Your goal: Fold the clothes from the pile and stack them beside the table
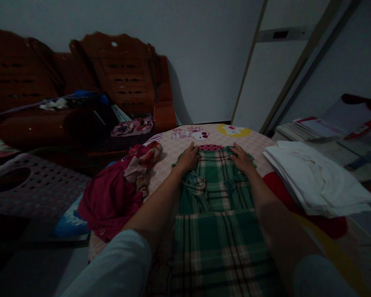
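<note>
A green plaid dress point(216, 222) lies spread out on the patterned cloth of a round table point(170, 165), its top end away from me. My left hand point(189, 158) rests on its far left shoulder, fingers stretched forward. On the far right shoulder lies my right hand point(241, 159), fingers apart and pointing inward. Both palms face down on the fabric. Between the hands runs the dress's neckline, with a red dotted patch of the tablecloth point(210, 147) just beyond it. The dress's near end runs out of view at the bottom.
Crumpled dark red clothing point(111, 198) lies on the table's left side. A stack of folded white cloth point(321, 177) sits at the right edge. Wooden chairs point(120, 70) stand back left, a woven plastic chair point(49, 185) nearer. Papers point(321, 126) lie at right.
</note>
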`<action>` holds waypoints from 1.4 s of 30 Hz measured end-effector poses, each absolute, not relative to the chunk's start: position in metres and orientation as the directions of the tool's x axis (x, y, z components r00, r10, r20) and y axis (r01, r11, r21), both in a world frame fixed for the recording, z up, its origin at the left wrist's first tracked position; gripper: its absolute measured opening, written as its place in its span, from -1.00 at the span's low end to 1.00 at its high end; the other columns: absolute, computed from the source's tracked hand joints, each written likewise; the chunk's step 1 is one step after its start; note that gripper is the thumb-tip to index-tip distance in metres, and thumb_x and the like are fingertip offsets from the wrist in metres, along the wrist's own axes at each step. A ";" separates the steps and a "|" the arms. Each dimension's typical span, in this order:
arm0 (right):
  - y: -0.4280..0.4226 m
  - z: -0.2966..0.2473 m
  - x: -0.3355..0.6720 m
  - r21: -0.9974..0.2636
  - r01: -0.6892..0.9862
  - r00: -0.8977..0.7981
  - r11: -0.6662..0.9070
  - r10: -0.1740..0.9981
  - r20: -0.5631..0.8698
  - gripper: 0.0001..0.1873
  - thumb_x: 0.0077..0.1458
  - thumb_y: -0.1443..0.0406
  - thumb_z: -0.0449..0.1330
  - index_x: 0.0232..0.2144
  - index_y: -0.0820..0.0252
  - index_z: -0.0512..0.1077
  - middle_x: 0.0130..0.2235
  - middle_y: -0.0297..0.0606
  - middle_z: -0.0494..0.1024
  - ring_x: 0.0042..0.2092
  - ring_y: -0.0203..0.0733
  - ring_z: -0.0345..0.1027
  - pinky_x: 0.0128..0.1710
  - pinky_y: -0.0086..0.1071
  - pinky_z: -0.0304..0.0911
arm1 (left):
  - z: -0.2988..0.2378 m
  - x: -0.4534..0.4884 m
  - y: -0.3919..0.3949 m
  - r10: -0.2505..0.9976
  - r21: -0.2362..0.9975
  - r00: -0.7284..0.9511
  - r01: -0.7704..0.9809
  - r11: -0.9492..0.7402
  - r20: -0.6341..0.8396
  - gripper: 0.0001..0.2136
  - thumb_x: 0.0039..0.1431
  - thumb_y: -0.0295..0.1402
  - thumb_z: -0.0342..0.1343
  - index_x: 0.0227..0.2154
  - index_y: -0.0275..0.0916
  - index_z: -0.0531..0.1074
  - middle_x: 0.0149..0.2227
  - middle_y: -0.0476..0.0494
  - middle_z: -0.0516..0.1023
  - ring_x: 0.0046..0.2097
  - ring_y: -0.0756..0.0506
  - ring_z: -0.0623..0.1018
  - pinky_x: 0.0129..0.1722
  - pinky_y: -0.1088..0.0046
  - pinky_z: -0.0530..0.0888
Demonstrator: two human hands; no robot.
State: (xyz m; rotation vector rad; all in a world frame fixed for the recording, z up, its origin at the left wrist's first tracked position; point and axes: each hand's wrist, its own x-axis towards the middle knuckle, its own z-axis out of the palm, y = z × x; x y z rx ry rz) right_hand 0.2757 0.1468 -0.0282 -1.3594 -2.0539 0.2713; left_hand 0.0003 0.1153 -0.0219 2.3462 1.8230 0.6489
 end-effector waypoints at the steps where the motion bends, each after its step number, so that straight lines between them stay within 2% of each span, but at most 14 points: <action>1: 0.146 -0.029 0.274 -0.439 0.768 -0.300 0.466 0.868 0.396 -0.53 0.10 0.33 0.08 0.06 0.24 0.45 0.28 -0.04 0.28 0.29 0.03 0.13 0.24 0.00 0.09 | -0.021 0.000 0.114 0.944 0.345 0.185 0.897 -0.275 0.272 -0.52 0.18 -0.47 0.04 0.18 -0.37 0.21 0.36 -0.45 0.04 0.30 -0.25 0.27 0.25 0.23 0.27; 3: 0.143 -0.030 0.272 -0.326 0.810 -0.366 0.488 0.854 0.369 -0.55 0.14 0.32 0.06 0.08 0.27 0.43 0.30 0.01 0.22 0.29 0.08 0.11 0.23 0.01 0.10 | -0.016 0.000 0.111 0.938 0.374 0.153 0.888 -0.269 0.311 -0.51 0.16 -0.46 0.08 0.17 -0.35 0.22 0.34 -0.43 0.10 0.28 -0.23 0.30 0.22 0.24 0.30; 6: 0.139 -0.030 0.268 -0.183 0.865 -0.397 0.468 0.860 0.320 -0.58 0.19 0.30 0.05 0.06 0.32 0.43 0.29 0.09 0.22 0.24 0.11 0.19 0.20 -0.02 0.11 | -0.003 -0.003 0.108 0.914 0.396 0.040 0.893 -0.215 0.404 -0.67 0.17 -0.45 0.07 0.01 -0.33 0.38 0.12 -0.36 0.40 0.13 -0.19 0.43 0.13 0.28 0.38; 8: 0.136 -0.030 0.266 -0.113 0.888 -0.397 0.446 0.868 0.299 -0.59 0.23 0.26 0.03 0.07 0.29 0.42 0.26 0.09 0.27 0.20 0.12 0.23 0.17 -0.02 0.12 | 0.004 -0.006 0.108 0.923 0.375 0.022 0.910 -0.177 0.384 -0.79 0.21 -0.42 0.02 -0.15 -0.29 0.48 -0.07 -0.27 0.52 0.00 -0.17 0.51 0.05 0.30 0.42; 10: 0.134 -0.029 0.265 -0.063 0.905 -0.387 0.421 0.875 0.289 -0.58 0.26 0.20 0.02 0.09 0.21 0.40 0.22 0.04 0.33 0.18 0.12 0.25 0.16 0.01 0.11 | 0.006 -0.008 0.109 0.950 0.319 0.104 0.926 -0.200 0.295 -0.81 0.23 -0.40 0.01 -0.23 -0.25 0.52 -0.16 -0.21 0.56 -0.06 -0.16 0.53 0.01 0.32 0.43; 13: 0.131 -0.027 0.264 -0.025 0.917 -0.377 0.398 0.886 0.268 -0.52 0.28 0.09 0.00 0.13 0.18 0.36 0.20 0.02 0.35 0.17 0.15 0.24 0.17 0.07 0.07 | 0.000 -0.008 0.111 0.945 0.217 0.253 0.930 -0.297 0.207 -0.78 0.23 -0.42 -0.01 -0.15 -0.24 0.51 -0.06 -0.20 0.56 0.01 -0.15 0.51 0.06 0.34 0.40; 16: 0.128 -0.025 0.263 -0.033 0.920 -0.370 0.390 0.894 0.253 -0.44 0.26 0.02 0.02 0.17 0.20 0.32 0.24 0.06 0.31 0.21 0.19 0.19 0.18 0.09 0.03 | -0.010 -0.007 0.111 0.937 0.135 0.282 0.940 -0.313 0.207 -0.73 0.28 -0.41 -0.04 -0.02 -0.31 0.42 0.06 -0.29 0.49 0.10 -0.16 0.46 0.13 0.31 0.34; 19: 0.126 -0.023 0.261 -0.072 0.926 -0.344 0.370 0.909 0.237 -0.35 0.20 -0.07 0.07 0.20 0.17 0.31 0.27 0.05 0.26 0.25 0.22 0.13 0.21 0.10 -0.01 | -0.013 -0.008 0.111 0.948 0.139 0.239 0.952 -0.271 0.212 -0.68 0.30 -0.35 -0.03 0.06 -0.32 0.36 0.16 -0.33 0.41 0.16 -0.18 0.42 0.17 0.26 0.31; 22: 0.125 -0.024 0.261 -0.134 0.928 -0.313 0.348 0.922 0.229 -0.34 0.16 -0.09 0.11 0.18 0.12 0.33 0.27 0.02 0.28 0.26 0.22 0.13 0.22 0.14 -0.04 | -0.002 -0.014 0.110 0.958 0.221 0.212 0.942 -0.253 0.195 -0.64 0.26 -0.36 0.03 0.09 -0.30 0.37 0.17 -0.30 0.42 0.16 -0.17 0.43 0.16 0.33 0.32; 28: 0.130 -0.015 0.269 -0.406 0.804 -0.320 0.435 0.891 0.321 -0.56 0.17 0.17 0.15 0.04 0.23 0.49 0.17 0.00 0.42 0.21 0.10 0.26 0.22 0.01 0.10 | 0.051 -0.034 0.091 0.962 0.386 0.236 0.881 -0.272 0.138 -0.75 0.13 -0.36 0.12 -0.16 -0.26 0.58 -0.18 -0.11 0.65 -0.13 -0.11 0.58 -0.08 0.47 0.43; 31: 0.125 0.007 0.271 -0.558 0.678 -0.372 0.478 0.878 0.301 -0.63 0.12 0.25 0.17 -0.04 0.19 0.55 0.04 -0.10 0.56 0.11 0.04 0.39 0.15 -0.04 0.23 | 0.064 -0.044 0.080 0.977 0.356 0.167 0.912 -0.203 0.131 -0.79 0.11 -0.38 0.13 -0.24 -0.27 0.62 -0.26 -0.12 0.66 -0.21 -0.10 0.59 -0.14 0.48 0.43; 34: 0.111 0.037 0.267 -0.668 0.541 -0.532 0.511 0.823 0.200 -0.67 0.11 0.24 0.20 -0.08 0.12 0.57 -0.07 -0.21 0.63 -0.04 -0.04 0.49 0.03 -0.14 0.34 | 0.065 -0.055 0.073 0.990 0.266 0.092 0.957 -0.118 0.111 -0.77 0.07 -0.45 0.12 -0.24 -0.25 0.62 -0.25 -0.14 0.66 -0.16 -0.12 0.59 -0.13 0.49 0.43; 39: 0.081 0.066 0.239 -0.693 0.426 -0.718 0.582 0.684 0.132 -0.76 0.02 0.32 0.25 -0.23 0.07 0.62 -0.19 -0.32 0.66 -0.16 -0.14 0.52 -0.09 -0.29 0.37 | 0.057 -0.069 0.065 0.993 0.227 0.090 0.971 -0.072 -0.070 -0.70 -0.02 -0.49 0.19 -0.17 -0.25 0.61 -0.20 -0.15 0.65 -0.15 -0.11 0.59 -0.20 0.54 0.43; 42: 0.076 0.055 0.219 -0.730 0.420 -0.676 0.539 0.722 0.145 -0.80 0.01 0.32 0.23 -0.29 0.14 0.62 -0.29 -0.30 0.67 -0.31 -0.19 0.52 -0.29 -0.37 0.38 | 0.051 -0.069 0.061 0.988 0.229 0.088 0.972 -0.058 -0.123 -0.70 -0.03 -0.47 0.21 -0.17 -0.24 0.60 -0.18 -0.13 0.65 -0.17 -0.10 0.59 -0.23 0.56 0.42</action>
